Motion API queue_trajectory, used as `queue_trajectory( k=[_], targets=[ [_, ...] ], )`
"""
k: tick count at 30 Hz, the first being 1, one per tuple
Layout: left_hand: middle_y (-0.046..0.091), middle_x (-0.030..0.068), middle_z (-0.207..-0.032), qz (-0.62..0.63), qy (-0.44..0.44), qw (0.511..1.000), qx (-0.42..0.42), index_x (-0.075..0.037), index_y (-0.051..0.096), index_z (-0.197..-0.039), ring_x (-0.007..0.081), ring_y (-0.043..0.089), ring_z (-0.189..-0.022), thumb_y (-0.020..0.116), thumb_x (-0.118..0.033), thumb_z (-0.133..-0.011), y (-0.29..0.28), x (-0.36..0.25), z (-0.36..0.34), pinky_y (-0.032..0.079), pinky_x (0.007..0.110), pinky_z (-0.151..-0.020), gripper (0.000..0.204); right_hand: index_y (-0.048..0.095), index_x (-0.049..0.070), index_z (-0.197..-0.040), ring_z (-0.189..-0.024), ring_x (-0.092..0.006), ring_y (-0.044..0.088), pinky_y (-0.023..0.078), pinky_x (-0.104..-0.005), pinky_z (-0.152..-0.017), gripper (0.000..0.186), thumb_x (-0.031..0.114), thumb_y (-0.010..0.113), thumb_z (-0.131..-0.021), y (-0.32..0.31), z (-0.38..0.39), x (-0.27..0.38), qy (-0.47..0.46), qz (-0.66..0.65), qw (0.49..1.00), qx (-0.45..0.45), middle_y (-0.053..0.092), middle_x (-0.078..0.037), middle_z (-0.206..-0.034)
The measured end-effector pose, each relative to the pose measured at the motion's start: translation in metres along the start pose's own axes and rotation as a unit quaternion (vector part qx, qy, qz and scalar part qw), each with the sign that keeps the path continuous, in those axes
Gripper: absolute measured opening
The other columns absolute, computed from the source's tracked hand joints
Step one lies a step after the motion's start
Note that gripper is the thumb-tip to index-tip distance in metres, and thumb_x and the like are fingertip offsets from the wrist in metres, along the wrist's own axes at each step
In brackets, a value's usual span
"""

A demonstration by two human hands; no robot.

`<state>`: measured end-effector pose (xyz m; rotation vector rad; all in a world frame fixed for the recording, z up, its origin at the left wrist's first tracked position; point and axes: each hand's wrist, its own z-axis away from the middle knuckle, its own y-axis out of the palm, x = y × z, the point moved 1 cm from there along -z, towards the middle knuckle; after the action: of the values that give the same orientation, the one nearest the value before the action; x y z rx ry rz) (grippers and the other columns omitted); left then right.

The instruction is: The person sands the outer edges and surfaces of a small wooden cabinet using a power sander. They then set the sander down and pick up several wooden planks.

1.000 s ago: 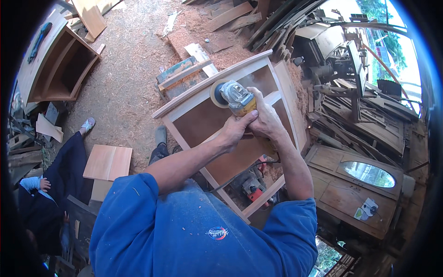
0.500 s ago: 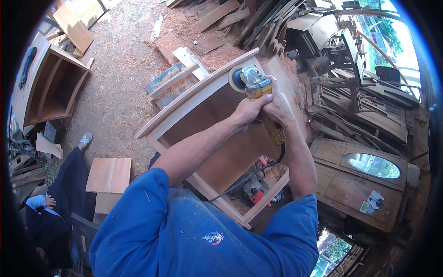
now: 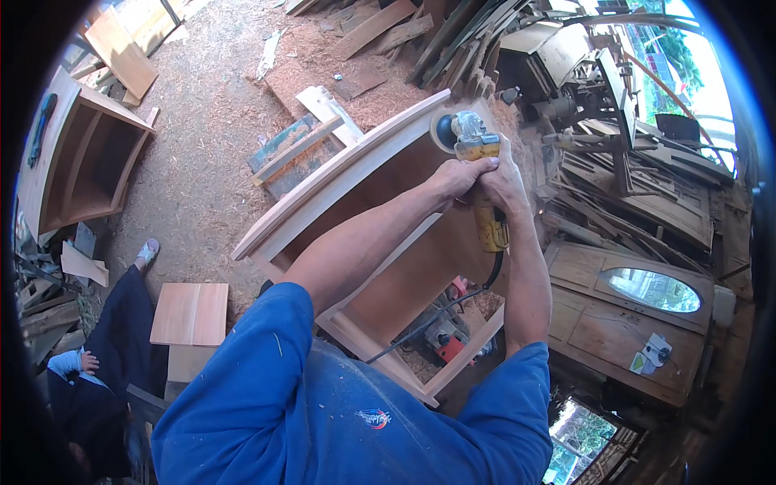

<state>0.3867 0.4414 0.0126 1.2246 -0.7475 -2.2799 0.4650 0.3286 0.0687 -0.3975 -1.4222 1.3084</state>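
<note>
My left hand [image 3: 459, 179] and my right hand [image 3: 504, 184] are closed on a yellow-and-silver angle grinder [image 3: 491, 231] with a sanding disc [image 3: 443, 132] at its head. The disc is at the upper right end of an unfinished wooden cabinet [image 3: 339, 178], by the pale frame's edge; I cannot tell whether they touch. A black cord hangs from the grinder across the cabinet's open front. A red power tool [image 3: 449, 346] lies low inside or behind the cabinet's frame.
Another cabinet [image 3: 56, 162] stands at left, near loose square boards [image 3: 190, 311]. A co-worker's leg and hand [image 3: 87, 361] are at lower left. Scrap timber [image 3: 614, 194] is piled at right, above a door with an oval mirror [image 3: 622, 347]. Shavings cover the floor.
My two hands and the grinder have moved right and a little up along the cabinet's top edge. The surroundings have shifted somewhat in the picture.
</note>
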Motion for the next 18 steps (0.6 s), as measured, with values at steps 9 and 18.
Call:
queue_trajectory(
  k=[9,18],
  targets=[
    [0.066,0.018,-0.118,-0.037,0.018,0.999,-0.004,-0.005,0.062,-0.126,0.0337,0.067,-0.105,0.069,-0.052,-0.088,0.013,0.002,0.009,0.059,0.049,-0.083,0.061,0.035,0.007,-0.144,-0.099,-0.0288,0.071,0.054,-0.0401,-0.087,0.083,0.027,0.083,-0.079,0.0,0.016,-0.017,0.007,-0.034,0.996,-0.079,0.071,-0.018,-0.111],
    [0.064,0.0122,-0.114,0.309,0.192,0.919,-0.151,0.004,0.045,-0.137,0.0173,0.065,-0.105,0.067,-0.032,-0.097,0.022,0.131,0.23,0.057,0.033,-0.087,0.058,0.031,0.009,-0.151,-0.101,-0.0475,0.067,0.056,-0.0506,-0.083,0.087,0.024,0.077,-0.079,0.054,0.165,0.137,-0.216,0.017,0.936,0.278,0.068,-0.026,-0.111]
  ],
)
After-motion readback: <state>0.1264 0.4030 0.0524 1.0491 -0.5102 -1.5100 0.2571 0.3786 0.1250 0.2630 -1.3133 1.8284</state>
